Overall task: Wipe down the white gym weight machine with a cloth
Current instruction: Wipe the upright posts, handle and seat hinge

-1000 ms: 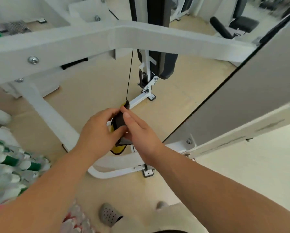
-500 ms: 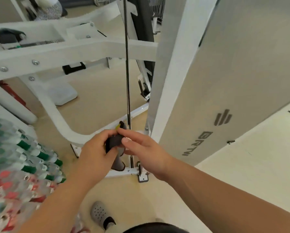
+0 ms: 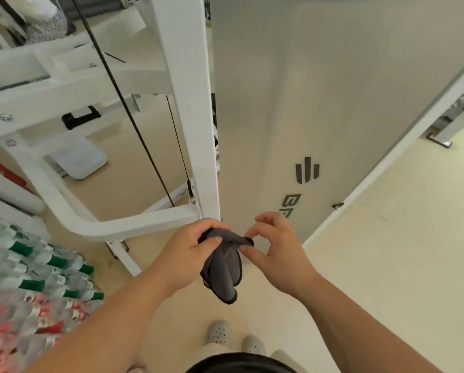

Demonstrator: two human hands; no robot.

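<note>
Gripping the grey cloth (image 3: 222,267) at its top, the left hand (image 3: 187,254) lets it hang at lower centre; the right hand (image 3: 276,246) pinches its corner, before the white machine (image 3: 182,84).

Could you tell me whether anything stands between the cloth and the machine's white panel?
Nothing visible does. The cloth, held by the left hand and pinched by the right hand, hangs just before the white panel and upright.

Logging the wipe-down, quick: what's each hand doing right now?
Left hand: grips the grey cloth at its bunched top.
Right hand: pinches a corner of the cloth between thumb and fingertip.
</note>
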